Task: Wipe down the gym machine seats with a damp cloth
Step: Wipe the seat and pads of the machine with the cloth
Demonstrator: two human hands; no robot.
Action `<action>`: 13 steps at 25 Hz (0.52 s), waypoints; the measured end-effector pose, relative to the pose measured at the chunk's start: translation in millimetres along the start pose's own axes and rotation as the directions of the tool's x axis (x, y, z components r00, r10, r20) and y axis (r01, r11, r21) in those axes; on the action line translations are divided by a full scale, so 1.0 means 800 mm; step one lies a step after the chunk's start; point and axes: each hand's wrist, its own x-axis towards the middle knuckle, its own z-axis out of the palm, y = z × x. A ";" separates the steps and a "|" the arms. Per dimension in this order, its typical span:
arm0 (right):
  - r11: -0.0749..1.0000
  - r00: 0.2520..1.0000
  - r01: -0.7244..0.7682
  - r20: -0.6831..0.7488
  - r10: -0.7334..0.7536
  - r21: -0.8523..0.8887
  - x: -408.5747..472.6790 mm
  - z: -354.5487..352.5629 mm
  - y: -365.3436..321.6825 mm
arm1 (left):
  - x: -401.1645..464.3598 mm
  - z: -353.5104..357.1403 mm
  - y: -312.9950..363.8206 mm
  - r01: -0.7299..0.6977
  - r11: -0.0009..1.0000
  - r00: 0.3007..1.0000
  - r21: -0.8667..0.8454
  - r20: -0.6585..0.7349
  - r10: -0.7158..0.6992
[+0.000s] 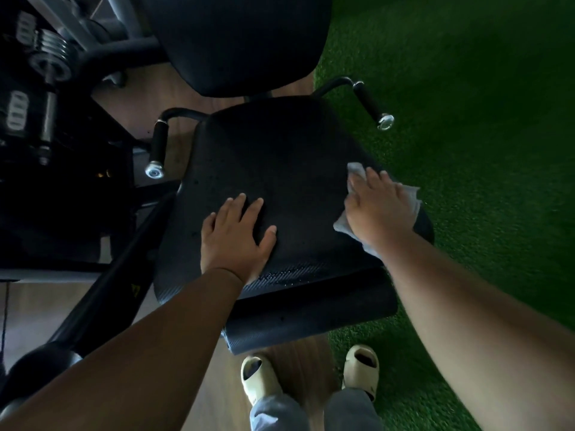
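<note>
Our left hand point(235, 236) braces flat, fingers spread, on the black textured padded seat point(280, 169); right hand point(378, 209) presses flat on the limp, pale damp cloth point(410, 197) — soft, light, best palmed.

The seat point(280, 181) lies in the middle of the view, with the backrest point(239, 38) behind it at the top. A lower pad point(311, 318) sits under the seat's near edge, in front of the person's two shoes point(259, 379). One handle point(158, 147) stands just left of the seat and another handle point(371, 102) to its right rear. The left hand point(233, 241) rests flat on the seat's near middle. The right hand point(381, 209) presses on the cloth point(407, 197), which lies on the seat's right edge. Weight plates point(49, 54) sit far left, behind the seat. Turf point(482, 119) covers the floor to the right.
</note>
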 end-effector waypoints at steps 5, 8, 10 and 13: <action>0.909 0.903 0.417 0.112 -0.415 0.002 -0.041 -0.004 -0.071 | 0.006 -0.010 0.001 -0.016 1.000 0.996 0.005 0.087 0.015; 0.901 0.890 0.431 0.145 -0.433 0.047 -0.036 -0.016 -0.005 | 0.010 -0.018 -0.002 -0.021 0.999 0.988 -0.031 0.149 0.026; 0.958 0.950 0.288 0.124 -0.286 -0.002 0.011 -0.016 0.025 | 0.025 -0.023 -0.001 -0.016 1.000 0.983 -0.020 0.183 0.020; 0.991 0.983 0.135 0.125 -0.133 -0.010 0.077 -0.015 -0.011 | 0.076 -0.024 0.006 0.037 0.999 0.980 -0.016 0.198 -0.033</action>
